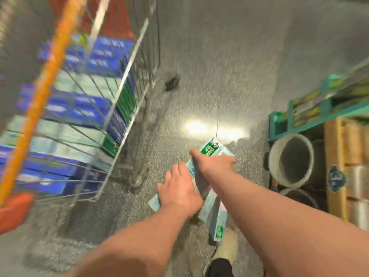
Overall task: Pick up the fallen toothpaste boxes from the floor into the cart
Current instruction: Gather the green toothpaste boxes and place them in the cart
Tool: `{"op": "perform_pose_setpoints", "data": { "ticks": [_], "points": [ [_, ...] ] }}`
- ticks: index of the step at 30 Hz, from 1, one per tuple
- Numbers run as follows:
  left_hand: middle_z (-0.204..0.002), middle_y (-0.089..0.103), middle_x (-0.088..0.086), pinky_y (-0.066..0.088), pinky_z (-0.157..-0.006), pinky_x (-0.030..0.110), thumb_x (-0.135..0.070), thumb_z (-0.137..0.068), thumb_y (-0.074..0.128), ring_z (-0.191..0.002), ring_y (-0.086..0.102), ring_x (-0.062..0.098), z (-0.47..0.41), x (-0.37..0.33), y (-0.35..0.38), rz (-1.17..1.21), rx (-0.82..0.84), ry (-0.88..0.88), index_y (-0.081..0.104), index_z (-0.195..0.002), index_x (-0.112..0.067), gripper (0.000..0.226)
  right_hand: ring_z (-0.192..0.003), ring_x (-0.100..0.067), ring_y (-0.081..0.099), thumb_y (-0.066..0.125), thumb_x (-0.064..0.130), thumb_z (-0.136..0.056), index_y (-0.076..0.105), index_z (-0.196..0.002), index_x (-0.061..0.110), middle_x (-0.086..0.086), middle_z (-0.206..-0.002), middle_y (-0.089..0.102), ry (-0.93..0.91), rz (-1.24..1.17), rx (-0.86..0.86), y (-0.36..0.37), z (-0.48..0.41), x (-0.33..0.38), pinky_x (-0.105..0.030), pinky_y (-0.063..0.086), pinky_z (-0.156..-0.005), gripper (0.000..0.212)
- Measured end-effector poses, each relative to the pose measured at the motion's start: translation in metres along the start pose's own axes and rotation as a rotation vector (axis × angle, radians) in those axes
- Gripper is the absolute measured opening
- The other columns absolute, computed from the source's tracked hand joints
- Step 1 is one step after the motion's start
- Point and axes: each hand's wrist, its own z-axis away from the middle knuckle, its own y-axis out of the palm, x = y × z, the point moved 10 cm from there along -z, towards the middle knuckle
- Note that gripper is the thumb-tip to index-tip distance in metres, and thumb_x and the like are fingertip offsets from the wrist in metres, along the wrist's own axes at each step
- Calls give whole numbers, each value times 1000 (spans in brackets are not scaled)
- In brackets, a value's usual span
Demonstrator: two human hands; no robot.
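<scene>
This is a shop, seen at floor level in an aisle. A wire cart (111, 108) with an orange handle (43, 92) is packed with rows of identical blue and pale green boxes (83, 104). Toothpaste boxes (209, 204) of the same pale kind lie on the floor (229, 66), which is speckled, polished and mirrors ceiling lights. At the right edge stand a green shelf (299, 124) of packaged goods, stacked grey buckets (289, 158) and a wooden crate (333, 166) of wrapped rolls (357, 176).

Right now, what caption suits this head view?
Left hand and right hand grip toothpaste boxes at the floor beside the cart.
</scene>
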Motion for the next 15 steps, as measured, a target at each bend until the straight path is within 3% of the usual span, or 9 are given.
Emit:
{"op": "perform_pose_setpoints", "data": {
  "ticks": [2, 4, 7, 9, 12, 15],
  "points": [
    [-135, 40, -3, 41, -97, 47, -47, -71, 79, -131, 40, 23, 33, -15, -59, -16, -40, 19, 30, -131, -24, 82, -137, -40, 38, 72, 74, -63, 11, -153, -3, -24, -151, 34, -273, 195, -73, -52, 51, 51, -45, 36, -113, 134],
    [-134, 40, -2, 43, -95, 46, -52, -68, 81, -131, 41, 24, 64, -30, -118, -42, -89, 58, 32, -130, -22, 85, -149, -41, 15, 63, 57, -78, 11, -158, 8, -20, -163, 12, -622, 418, -125, -98, 114, 106, -50, 24, -119, 108],
    [-134, 43, 0, 44, -94, 48, -64, -67, 77, -131, 44, 26, 104, -53, -209, -73, -195, 124, 34, -130, -20, 88, -152, -37, -14, 57, 38, -77, 8, -159, 29, -6, -167, -12, -1112, 874, -65, -136, 215, 156, -61, 2, -121, 96],
    [-135, 45, 1, 46, -93, 49, -69, -66, 76, -132, 46, 26, 130, -66, -262, -94, -250, 158, 35, -132, -20, 91, -151, -38, -17, 62, 40, -73, 2, -159, 27, -3, -167, -11, -1339, 1140, -69, -156, 272, 162, -69, -5, -116, 106],
    [-139, 46, 2, 46, -98, 47, -63, -65, 77, -134, 46, 26, 168, -82, -334, -127, -292, 211, 36, -135, -20, 92, -151, -40, -14, 70, 31, -77, -12, -158, 14, -14, -167, -9, -1526, 1326, -278, -186, 332, 174, -70, -4, -115, 116],
    [-141, 46, 3, 45, -102, 44, -67, -59, 71, -135, 46, 26, 212, -92, -391, -147, -321, 267, 35, -138, -18, 100, -152, -41, 8, 70, 31, -77, 1, -159, 10, -20, -158, 22, -1689, 1291, -419, -214, 390, 198, -67, 0, -117, 110]
  ]
}}
